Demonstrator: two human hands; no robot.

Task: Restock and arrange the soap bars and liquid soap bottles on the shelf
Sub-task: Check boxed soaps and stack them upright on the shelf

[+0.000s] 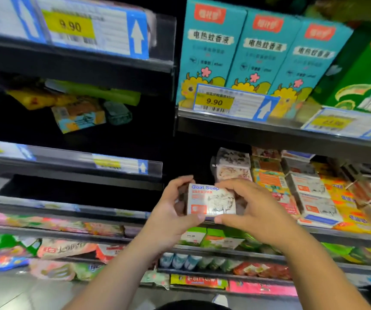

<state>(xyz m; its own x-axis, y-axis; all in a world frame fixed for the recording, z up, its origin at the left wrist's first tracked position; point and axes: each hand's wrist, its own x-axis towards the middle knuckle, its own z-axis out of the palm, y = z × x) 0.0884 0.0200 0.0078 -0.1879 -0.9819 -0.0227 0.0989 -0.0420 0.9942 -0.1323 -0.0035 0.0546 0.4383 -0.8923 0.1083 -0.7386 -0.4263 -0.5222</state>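
You hold a white soap box (211, 201) marked "Goat Soap" up in front of the shelves, level with the soap shelf (347, 239) and just left of the stock lying on it. Your left hand (173, 204) grips the box's left end, with the fingers curled over the top and the thumb under the bottom edge. Your right hand (254, 209) pinches the right end the same way, and the two thumb tips lie close together beneath the box.

Just behind the box stand pale wrapped soap packs (233, 166), stacked one on another. To their right come orange and yellow boxes (269, 180), then white boxes (314, 198) of a similar print. On the shelf above stand three teal cartons (213, 48) behind a yellow price tag (216, 101) reading 9.90, with a green carton (363, 74) beside them. Below your hands sit green and white boxes (213, 239).
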